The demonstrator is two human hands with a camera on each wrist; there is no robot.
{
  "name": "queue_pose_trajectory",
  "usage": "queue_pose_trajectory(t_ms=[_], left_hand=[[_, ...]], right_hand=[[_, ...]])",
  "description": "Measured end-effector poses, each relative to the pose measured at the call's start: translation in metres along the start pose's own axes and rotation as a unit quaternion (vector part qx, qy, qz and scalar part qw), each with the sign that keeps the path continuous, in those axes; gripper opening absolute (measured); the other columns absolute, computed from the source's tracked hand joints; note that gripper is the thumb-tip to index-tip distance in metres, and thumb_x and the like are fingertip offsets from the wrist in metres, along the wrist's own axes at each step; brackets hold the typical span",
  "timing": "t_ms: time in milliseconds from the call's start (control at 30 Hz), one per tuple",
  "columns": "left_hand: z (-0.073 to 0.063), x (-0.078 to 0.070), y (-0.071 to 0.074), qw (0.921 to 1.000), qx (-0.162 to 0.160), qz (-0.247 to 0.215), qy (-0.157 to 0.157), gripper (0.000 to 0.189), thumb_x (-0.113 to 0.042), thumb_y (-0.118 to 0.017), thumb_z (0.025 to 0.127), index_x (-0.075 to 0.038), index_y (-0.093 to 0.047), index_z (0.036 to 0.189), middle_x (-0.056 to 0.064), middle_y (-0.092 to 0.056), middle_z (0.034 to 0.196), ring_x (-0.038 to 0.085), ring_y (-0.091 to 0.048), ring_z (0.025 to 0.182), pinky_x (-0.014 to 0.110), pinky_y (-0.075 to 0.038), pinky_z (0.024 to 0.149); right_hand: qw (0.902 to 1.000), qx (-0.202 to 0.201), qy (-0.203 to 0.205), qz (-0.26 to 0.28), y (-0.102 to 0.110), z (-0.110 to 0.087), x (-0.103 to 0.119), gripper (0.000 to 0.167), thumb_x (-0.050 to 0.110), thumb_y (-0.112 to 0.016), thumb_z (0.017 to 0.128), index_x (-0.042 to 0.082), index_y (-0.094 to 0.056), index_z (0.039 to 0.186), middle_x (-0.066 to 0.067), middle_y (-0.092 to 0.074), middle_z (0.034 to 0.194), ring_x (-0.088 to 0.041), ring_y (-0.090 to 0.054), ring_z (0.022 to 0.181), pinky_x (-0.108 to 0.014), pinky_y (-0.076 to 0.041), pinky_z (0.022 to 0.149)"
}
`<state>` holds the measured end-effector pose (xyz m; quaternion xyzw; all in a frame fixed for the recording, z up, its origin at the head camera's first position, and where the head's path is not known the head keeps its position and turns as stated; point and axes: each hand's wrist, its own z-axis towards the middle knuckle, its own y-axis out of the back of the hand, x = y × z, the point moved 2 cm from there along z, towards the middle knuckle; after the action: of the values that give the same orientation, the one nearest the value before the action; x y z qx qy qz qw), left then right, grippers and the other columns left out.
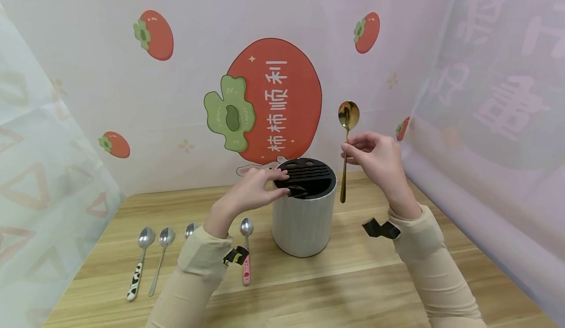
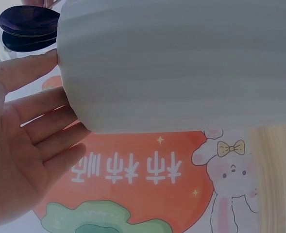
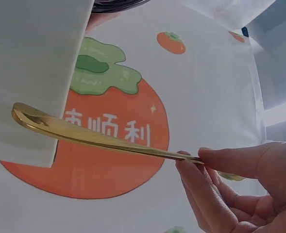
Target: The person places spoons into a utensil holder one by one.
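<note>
My right hand (image 1: 375,154) pinches a gold spoon (image 1: 346,171) by its handle between thumb and fingers. The spoon stands nearly upright, bowl up, just right of the white ribbed utensil holder (image 1: 302,225) and apart from it. That holder has a black slotted lid (image 1: 309,171) with a larger opening at the front. My left hand (image 1: 247,190) reaches to its left rim, fingers mostly straight and touching it. Close to the left thumb, two dark spoon bowls (image 2: 28,28) stick out past the holder's top in the left wrist view.
On the wooden table (image 1: 353,289), left of the holder, lie a cow-patterned spoon (image 1: 136,279), a slim metal spoon (image 1: 159,266), a spoon (image 1: 190,230) partly covered by my left sleeve, and a pink-handled spoon (image 1: 246,266). A printed cloth (image 1: 190,97) hangs behind.
</note>
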<state>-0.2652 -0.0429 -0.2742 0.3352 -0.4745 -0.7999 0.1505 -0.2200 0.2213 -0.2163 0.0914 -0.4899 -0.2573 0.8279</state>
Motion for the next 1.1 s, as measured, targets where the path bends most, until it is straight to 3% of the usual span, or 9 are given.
queue_pose_trajectory(t_ms=[200,433,700,933,1100], left_hand=[[0.000,0.000,0.000,1.0000,0.003,-0.002,0.003,0.038,-0.032,-0.066,0.088,-0.010,-0.066,0.120,0.003,-0.061,0.130,0.015,-0.064,0.097,0.033,-0.047,0.087],[0.000,0.001,-0.001,1.0000,0.002,0.000,0.001,0.038,-0.032,-0.066,0.089,-0.010,-0.066,0.120,0.003,-0.060,0.130,0.008,-0.057,0.066,0.031,-0.046,0.083],[0.000,0.001,0.000,1.0000,-0.001,0.002,-0.001,0.038,-0.032,-0.066,0.088,-0.011,-0.066,0.120,0.002,-0.061,0.130,0.008,-0.060,0.076,0.031,-0.046,0.084],[0.000,0.001,0.000,1.0000,-0.001,0.000,-0.001,0.037,-0.031,-0.066,0.089,-0.011,-0.067,0.119,0.002,-0.061,0.130,0.006,-0.054,0.063,0.029,-0.046,0.080],[0.000,0.001,-0.001,1.0000,0.000,0.001,0.002,0.037,-0.032,-0.066,0.088,-0.011,-0.066,0.120,0.001,-0.061,0.130,0.006,-0.054,0.063,0.029,-0.046,0.081]], right_hand=[[0.9997,-0.011,0.006,0.020,-0.002,0.003,0.009,0.026,0.022,-0.073,0.083,0.000,-0.069,0.096,-0.014,-0.072,0.088,-0.005,-0.069,0.068,-0.022,-0.056,0.064],[0.9996,-0.018,0.019,0.009,-0.006,0.006,0.018,0.024,0.023,-0.074,0.083,0.002,-0.070,0.094,-0.013,-0.073,0.085,-0.005,-0.069,0.066,-0.022,-0.055,0.064],[0.9991,-0.024,0.035,-0.009,-0.011,0.010,0.025,0.022,0.024,-0.074,0.083,0.005,-0.071,0.093,-0.010,-0.073,0.083,-0.010,-0.070,0.067,-0.021,-0.055,0.064],[0.9983,-0.027,0.043,-0.026,-0.014,0.015,0.024,0.022,0.027,-0.074,0.082,0.008,-0.071,0.093,-0.008,-0.074,0.082,-0.004,-0.068,0.065,-0.019,-0.054,0.065],[0.9978,-0.032,0.052,-0.027,-0.017,0.017,0.023,0.021,0.027,-0.074,0.082,0.008,-0.072,0.093,-0.008,-0.074,0.082,-0.003,-0.068,0.066,-0.018,-0.053,0.064]])
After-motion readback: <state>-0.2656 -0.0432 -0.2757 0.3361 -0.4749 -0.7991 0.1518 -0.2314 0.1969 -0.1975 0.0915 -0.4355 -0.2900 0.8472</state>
